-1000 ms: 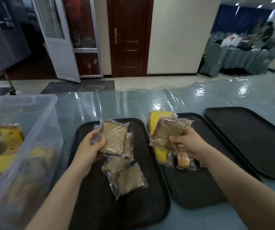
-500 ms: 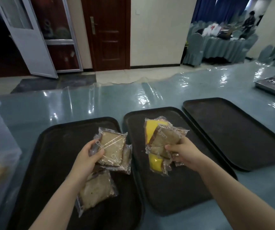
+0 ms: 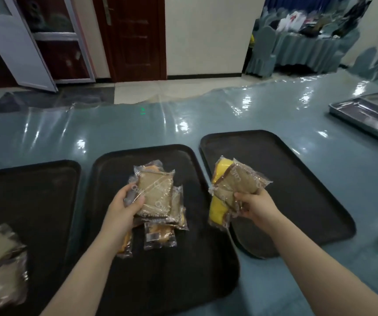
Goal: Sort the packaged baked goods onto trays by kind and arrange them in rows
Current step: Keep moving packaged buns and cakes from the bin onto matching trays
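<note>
Packaged baked goods were gripped in mixed bunches, the left hand (image 3: 124,206) over the middle tray (image 3: 105,169) and the right hand (image 3: 256,205) over the right tray (image 3: 297,156), so each was best released one kind at a time.

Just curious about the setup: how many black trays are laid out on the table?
3. A left tray holding wrapped bread at its near corner, a middle tray under the left hand, and a right tray beyond the right hand. More may lie out of view.
</note>
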A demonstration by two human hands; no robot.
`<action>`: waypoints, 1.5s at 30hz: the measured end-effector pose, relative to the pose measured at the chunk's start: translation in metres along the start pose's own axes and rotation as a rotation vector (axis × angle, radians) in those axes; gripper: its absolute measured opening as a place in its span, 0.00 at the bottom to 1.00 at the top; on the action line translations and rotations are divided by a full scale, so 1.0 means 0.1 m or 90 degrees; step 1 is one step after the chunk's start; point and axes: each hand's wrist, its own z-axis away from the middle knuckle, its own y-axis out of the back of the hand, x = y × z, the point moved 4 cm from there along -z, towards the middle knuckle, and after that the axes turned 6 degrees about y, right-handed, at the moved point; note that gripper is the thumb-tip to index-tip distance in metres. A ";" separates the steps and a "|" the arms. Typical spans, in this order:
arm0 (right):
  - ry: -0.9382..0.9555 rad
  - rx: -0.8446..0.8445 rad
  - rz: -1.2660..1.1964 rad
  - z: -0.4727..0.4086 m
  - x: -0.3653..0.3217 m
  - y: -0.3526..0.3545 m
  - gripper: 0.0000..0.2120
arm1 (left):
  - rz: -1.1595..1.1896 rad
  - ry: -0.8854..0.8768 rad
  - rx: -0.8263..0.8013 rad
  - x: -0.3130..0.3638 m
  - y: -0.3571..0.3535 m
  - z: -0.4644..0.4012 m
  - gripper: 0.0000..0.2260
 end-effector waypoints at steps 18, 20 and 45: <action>0.068 0.122 0.370 -0.44 0.12 0.82 0.13 | -0.065 0.049 -0.038 -0.11 -1.10 -0.09 0.19; 0.096 0.141 0.394 -0.39 0.08 0.70 0.13 | -0.070 0.045 -0.027 -0.11 -0.96 -0.06 0.19; 0.233 -0.194 0.285 1.26 0.92 -4.02 0.16 | 0.017 0.071 0.176 -0.19 3.57 0.82 0.23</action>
